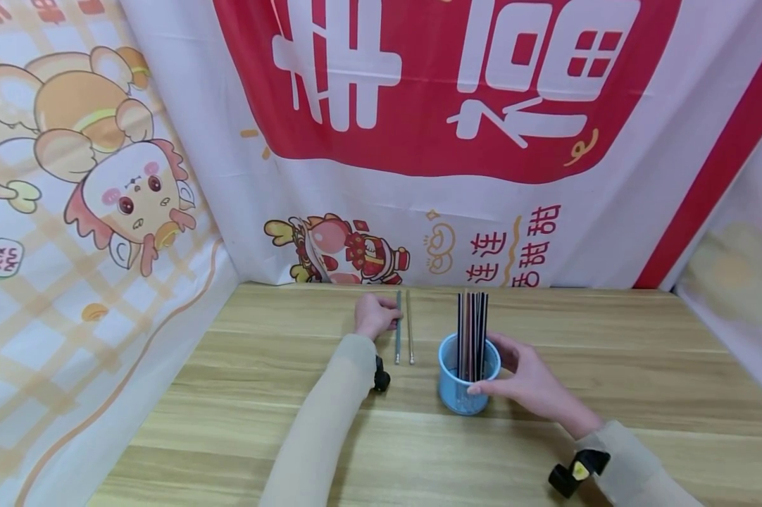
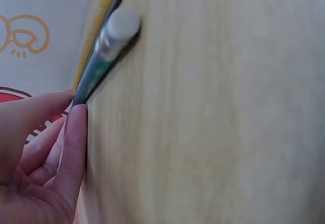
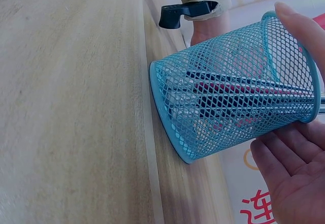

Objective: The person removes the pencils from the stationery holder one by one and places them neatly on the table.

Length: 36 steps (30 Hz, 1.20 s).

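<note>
My left hand [image 1: 376,315] pinches a teal pencil [image 1: 398,331] between thumb and fingers, near its far end. In the left wrist view the teal pencil's white eraser [image 2: 124,25] points toward the camera. Beside it on the table lies a yellow pencil [image 1: 410,331], roughly parallel. A blue mesh pen holder [image 1: 462,400] stands upright to the right, with several dark pencils [image 1: 472,331] and a reddish one inside. Around its rim, my right hand [image 1: 533,380] grips it, thumb on the near side and fingers on the far side.
The wooden table [image 1: 609,366] meets a white and red printed cloth [image 1: 387,155] at its back edge. Another printed cloth [image 1: 102,338] hangs along the left side. Black wrist cameras [image 1: 381,377] are strapped to both sleeves.
</note>
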{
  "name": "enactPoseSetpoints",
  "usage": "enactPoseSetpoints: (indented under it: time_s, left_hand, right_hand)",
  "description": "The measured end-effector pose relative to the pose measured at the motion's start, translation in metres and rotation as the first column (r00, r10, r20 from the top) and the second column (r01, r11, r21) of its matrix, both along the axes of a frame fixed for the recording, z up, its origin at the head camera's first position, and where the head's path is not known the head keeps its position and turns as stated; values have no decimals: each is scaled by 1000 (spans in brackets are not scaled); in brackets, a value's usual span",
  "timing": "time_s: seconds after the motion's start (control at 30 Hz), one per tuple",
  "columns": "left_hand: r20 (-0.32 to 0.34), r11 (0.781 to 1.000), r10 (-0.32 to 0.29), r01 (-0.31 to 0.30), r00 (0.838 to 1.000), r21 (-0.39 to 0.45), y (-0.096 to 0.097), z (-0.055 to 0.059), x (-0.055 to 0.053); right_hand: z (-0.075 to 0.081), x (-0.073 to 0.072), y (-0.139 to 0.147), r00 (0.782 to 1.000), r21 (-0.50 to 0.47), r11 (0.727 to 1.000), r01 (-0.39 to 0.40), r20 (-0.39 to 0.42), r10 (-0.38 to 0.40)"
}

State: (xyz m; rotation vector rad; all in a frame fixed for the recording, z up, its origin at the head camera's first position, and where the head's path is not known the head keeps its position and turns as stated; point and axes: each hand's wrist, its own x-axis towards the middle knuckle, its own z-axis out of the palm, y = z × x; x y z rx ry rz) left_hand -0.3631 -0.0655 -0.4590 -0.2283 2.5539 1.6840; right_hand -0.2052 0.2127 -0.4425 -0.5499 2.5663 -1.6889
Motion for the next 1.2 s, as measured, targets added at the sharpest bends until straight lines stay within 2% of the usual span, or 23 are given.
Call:
enactPoseSetpoints:
  time_s: [0.17, 0.33, 0.47, 0.6, 0.77, 0.87, 0.97, 1.07, 1.2]
  left_hand:
    - [7, 1000, -2, 2, 1000, -13, 0, -2, -1]
    - [-29, 1000, -5, 6, 1000, 14, -2, 0, -2]
    - [-87, 999, -31, 34, 996, 29, -5, 10, 0]
    - [-203, 994, -92, 103, 975, 41, -6, 27, 5]
    - [-284, 985, -161, 172, 945, 13, -5, 49, 19]
    - [-318, 973, -226, 227, 921, -35, -2, 61, 32]
    - [-337, 956, -288, 292, 896, -40, 2, 70, 48]
    - [-335, 936, -338, 351, 879, -23, 7, 72, 61]
    - [-328, 912, -388, 410, 861, -2, 14, 69, 77]
  right_hand:
    - [0, -1, 1, 1000, -6, 1000, -9, -7, 9]
    - [1, -1, 0, 1000, -6, 1000, -9, -3, 9]
    - [2, 0, 0, 1000, -3, 1000, -8, 11, 9]
    - [2, 0, 0, 1000, -6, 1000, -4, 17, 4]
    - [1, -1, 0, 1000, -8, 1000, -4, 14, 4]
    - [1, -2, 0, 1000, -9, 1000, -7, 12, 7]
    - [2, -2, -1, 1000, -8, 1000, -9, 12, 9]
    - [2, -2, -1, 1000, -7, 1000, -10, 13, 10]
    - [2, -1, -1, 1000, -4, 1000, -4, 17, 4]
